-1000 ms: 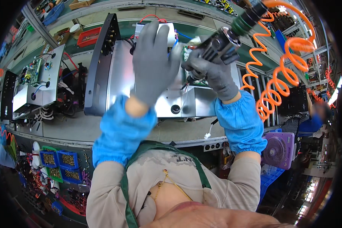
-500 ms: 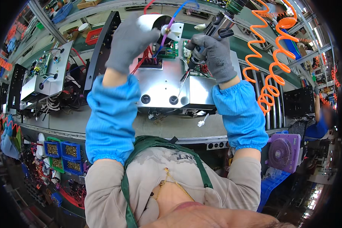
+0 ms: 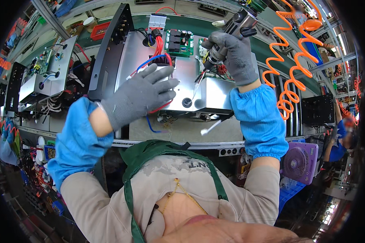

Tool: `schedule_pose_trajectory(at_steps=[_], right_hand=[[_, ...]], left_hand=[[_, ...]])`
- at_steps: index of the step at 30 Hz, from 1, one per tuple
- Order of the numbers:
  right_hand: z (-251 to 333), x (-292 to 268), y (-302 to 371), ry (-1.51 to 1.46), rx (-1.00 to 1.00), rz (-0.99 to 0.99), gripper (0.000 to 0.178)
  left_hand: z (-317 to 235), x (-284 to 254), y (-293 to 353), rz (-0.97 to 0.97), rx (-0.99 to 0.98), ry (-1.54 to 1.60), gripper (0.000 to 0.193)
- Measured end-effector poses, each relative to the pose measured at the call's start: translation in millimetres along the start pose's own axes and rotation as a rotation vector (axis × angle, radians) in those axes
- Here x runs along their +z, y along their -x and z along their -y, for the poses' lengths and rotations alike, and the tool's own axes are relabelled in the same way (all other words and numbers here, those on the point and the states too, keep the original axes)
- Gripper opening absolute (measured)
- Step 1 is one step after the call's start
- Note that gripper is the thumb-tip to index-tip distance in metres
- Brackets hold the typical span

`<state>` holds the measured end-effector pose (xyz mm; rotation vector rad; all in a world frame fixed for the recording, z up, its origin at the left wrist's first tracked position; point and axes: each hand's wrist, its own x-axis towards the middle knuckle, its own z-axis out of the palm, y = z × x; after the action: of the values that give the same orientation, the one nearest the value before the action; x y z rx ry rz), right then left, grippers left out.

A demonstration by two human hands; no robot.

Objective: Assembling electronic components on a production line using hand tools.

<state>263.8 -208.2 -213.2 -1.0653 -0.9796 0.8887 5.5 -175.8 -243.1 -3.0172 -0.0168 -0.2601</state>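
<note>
My left hand (image 3: 144, 92), in a grey glove, is open with its fingers spread over the left front of a silver metal chassis (image 3: 181, 83). Red and blue wires (image 3: 150, 60) loop beside its fingertips, and some come out below the palm. Whatever lies under that palm is hidden. In my right hand (image 3: 236, 56), also gloved, a pistol-like power screwdriver (image 3: 240, 23) is held above the right part of the chassis, its tip slanting down to the left. A green circuit board (image 3: 179, 42) and a bundle of red wires (image 3: 159, 42) sit at the chassis's far side.
A tall black panel (image 3: 111, 52) stands along the chassis's left side. Another open unit (image 3: 48, 77) is farther left. Orange coiled hoses (image 3: 290, 77) hang at the right, above rollers. A purple fan (image 3: 299, 163) stands at the lower right. A white connector (image 3: 205, 132) dangles at the front edge.
My left hand has come down and toward me, its fingers now spread; the white rounded part it held up is out of sight. My right hand keeps the screwdriver, slightly shifted.
</note>
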Motion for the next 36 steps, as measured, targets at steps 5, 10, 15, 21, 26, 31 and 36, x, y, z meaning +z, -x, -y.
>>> schedule_pose_trajectory(at_steps=[5,10,15,21,26,31,36], right_hand=[[0.9,-3.5,1.5,0.070,0.025,0.033,0.015],[0.7,-0.5,0.2,0.064,0.029,0.026,0.016],[0.2,-8.4,-1.0,0.098,0.056,0.099,0.019],[-3.2,-10.2,-2.2,0.102,0.047,0.140,0.020],[-1.8,-7.2,1.1,0.081,0.034,0.113,0.022],[-0.2,-7.8,-0.1,0.045,0.047,0.104,0.020],[-0.9,-11.6,-1.5,0.043,0.089,0.153,0.019]], left_hand=[[-39.5,11.6,-5.0,-0.276,-0.684,0.239,0.059],[-53.1,37.7,-22.9,-0.334,-0.593,-0.152,0.050],[-26.1,46.4,-36.0,-0.344,-0.523,-0.174,0.048],[-4.0,35.2,-15.3,-0.259,-0.526,0.238,0.075],[-15.2,26.2,-26.8,-0.220,-0.521,0.041,0.077],[-16.7,27.0,-27.1,-0.621,-0.717,0.569,0.067],[-23.4,28.2,-25.9,-1.089,-0.774,2.122,0.065]])
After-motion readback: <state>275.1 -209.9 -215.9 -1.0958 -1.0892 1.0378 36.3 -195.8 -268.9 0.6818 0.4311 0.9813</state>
